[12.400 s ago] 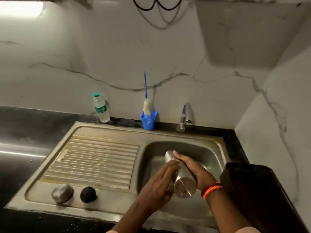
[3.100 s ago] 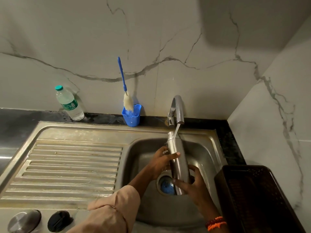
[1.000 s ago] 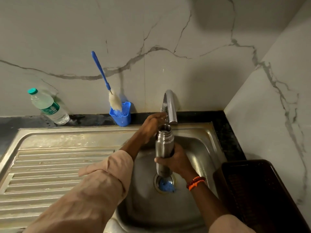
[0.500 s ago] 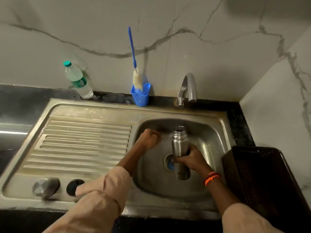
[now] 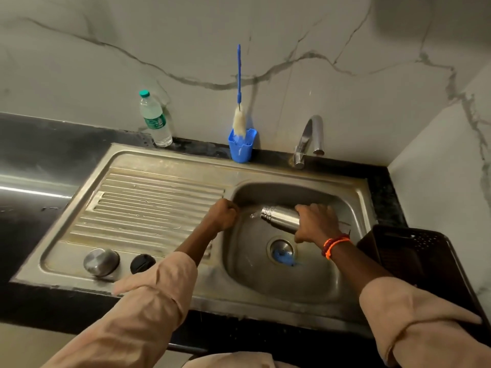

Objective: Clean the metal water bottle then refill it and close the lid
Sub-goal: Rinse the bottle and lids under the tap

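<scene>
Probably slick when wet, the rigid metal bottle lies tipped in the right hand, gripped mid-body; the left hand is fisted, empty.

Both arms reach forward in rolled beige sleeves. The right hand, an orange and dark thread band at its wrist, curls its fingers over the silver metal water bottle, holding it tipped sideways. Left of that bottle, the left hand is a closed, empty fist.
</scene>
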